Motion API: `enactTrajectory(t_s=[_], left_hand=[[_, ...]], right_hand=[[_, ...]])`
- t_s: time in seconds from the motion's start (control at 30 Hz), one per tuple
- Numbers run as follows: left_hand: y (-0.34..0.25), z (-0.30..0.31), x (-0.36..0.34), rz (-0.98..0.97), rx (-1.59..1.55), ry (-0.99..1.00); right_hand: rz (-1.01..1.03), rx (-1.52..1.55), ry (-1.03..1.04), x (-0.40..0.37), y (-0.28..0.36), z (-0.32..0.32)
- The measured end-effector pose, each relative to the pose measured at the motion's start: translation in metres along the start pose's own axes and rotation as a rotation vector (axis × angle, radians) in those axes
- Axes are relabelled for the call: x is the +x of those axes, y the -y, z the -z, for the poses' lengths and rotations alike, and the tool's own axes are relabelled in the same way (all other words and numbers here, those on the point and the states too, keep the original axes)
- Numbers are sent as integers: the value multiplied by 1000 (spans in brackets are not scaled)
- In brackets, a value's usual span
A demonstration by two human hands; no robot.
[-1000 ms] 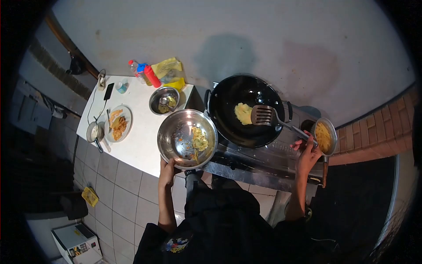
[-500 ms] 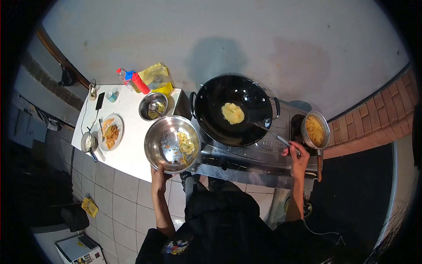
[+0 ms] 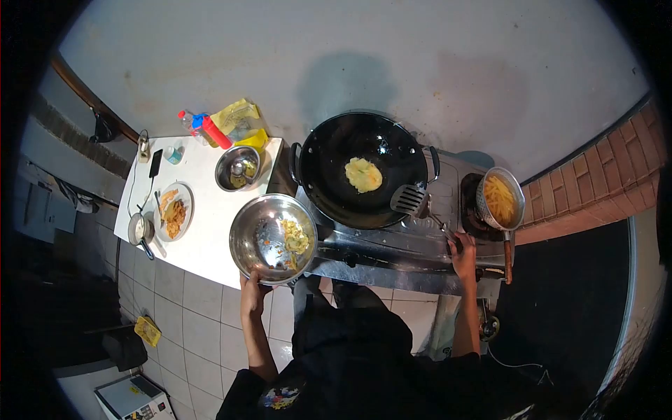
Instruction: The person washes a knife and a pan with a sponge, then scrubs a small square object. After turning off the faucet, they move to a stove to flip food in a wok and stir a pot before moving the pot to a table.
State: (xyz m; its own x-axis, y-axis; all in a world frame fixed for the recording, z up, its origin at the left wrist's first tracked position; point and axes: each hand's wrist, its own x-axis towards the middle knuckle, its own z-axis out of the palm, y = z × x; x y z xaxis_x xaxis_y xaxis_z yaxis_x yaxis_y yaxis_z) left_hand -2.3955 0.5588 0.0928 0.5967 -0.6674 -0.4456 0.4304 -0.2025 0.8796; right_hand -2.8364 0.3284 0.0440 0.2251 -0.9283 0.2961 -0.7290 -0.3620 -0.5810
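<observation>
My left hand (image 3: 253,285) grips the near rim of a large metal bowl (image 3: 246,234), which holds a clump of yellow food mixture (image 3: 295,236) on its right side. In my right hand (image 3: 462,250) is the handle of a slotted spatula (image 3: 409,200). The spatula's flat head hovers over the near right rim of a black wok (image 3: 329,192). A flat yellow fritter (image 3: 363,175) lies in the wok's middle, apart from the spatula.
A pot of fries (image 3: 500,201) sits on the stove's right burner. On the white table (image 3: 203,245) are a smaller metal bowl (image 3: 238,168), a plate of fried food (image 3: 174,210), a small saucepan (image 3: 141,229), a phone (image 3: 156,163) and a red bottle (image 3: 217,131).
My right hand has drawn the spatula out of the wok toward me, and its slotted head now shows. My left hand still holds the bowl. The fritter stays in the wok.
</observation>
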Motion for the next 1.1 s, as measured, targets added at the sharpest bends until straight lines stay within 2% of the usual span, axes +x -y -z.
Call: enactTrajectory(t_s=[0.1,0.2,0.3,0.37,0.43,0.5,0.57,0.63,0.67,0.7,0.77,0.83,0.93,1.03,1.1], left_hand=[[-1,-1,-4,-3,20,3],[0,1,-6,5,15,7],[3,8,-12,9,-5,29],[-1,8,-21,36,59,11],[9,20,-24,24,44,19],[12,32,-32,25,28,76],[17,50,-44,9,32,70],[23,68,-66,3,29,44],[24,75,-78,-34,-25,9],[23,84,-91,-72,-77,-30],[26,114,-120,-101,-77,-68],[39,148,-138,-220,103,-57],[21,174,-187,-240,70,-175],[19,209,-216,-256,97,-296],[29,237,-219,-324,97,-340]], right_hand=[[3,-111,-65,6,0,-8],[-59,-251,-23,10,22,-3],[-79,-210,-90,7,70,3],[-24,-162,-162,0,99,-5],[-107,77,46,-13,121,-18],[80,278,118,-24,159,-38],[46,662,529,-39,185,-68],[-33,949,831,-58,216,-93],[-145,946,932,-67,233,-106],[-149,907,993,-76,247,-114],[-108,1018,994,-89,290,-124],[59,1081,1049,-96,336,-119],[159,1098,1110,-108,374,-149],[2,1136,1354,-121,417,-179],[124,1055,1423,-132,455,-184]])
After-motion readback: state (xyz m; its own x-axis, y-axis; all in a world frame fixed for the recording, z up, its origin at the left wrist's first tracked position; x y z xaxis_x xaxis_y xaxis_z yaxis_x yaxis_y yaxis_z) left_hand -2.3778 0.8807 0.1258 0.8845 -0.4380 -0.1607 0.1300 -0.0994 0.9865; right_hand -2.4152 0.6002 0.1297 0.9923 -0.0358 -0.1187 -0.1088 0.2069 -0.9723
